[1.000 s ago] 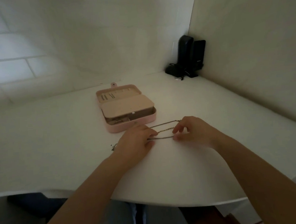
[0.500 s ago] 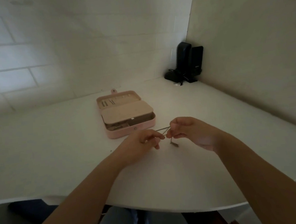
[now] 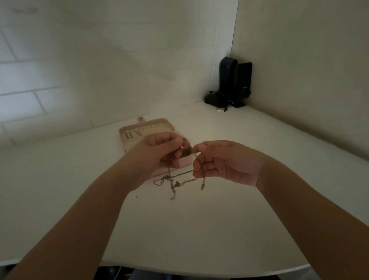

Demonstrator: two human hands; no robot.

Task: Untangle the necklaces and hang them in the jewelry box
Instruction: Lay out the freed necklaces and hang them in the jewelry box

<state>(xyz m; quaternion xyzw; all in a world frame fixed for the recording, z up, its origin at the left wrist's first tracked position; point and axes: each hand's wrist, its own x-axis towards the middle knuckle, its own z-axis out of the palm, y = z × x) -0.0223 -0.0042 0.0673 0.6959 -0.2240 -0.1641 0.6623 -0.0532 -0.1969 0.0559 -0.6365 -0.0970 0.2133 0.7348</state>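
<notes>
I see black devices (image 3: 232, 83) in the far corner of the white table (image 3: 207, 236), well apart. The pink jewelry box (image 3: 135, 132) sits open behind the hands, left hand (image 3: 158, 154) covering its front. Both hands pinch the tangled necklaces (image 3: 173, 182); right hand (image 3: 222, 161) fingers curl round 1 strand, knot dangling below between them. Since 0.5 s ago both hands lifted up off the table.

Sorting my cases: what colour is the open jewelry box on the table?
Pale pink jewelry box, seen in the head view.
</notes>
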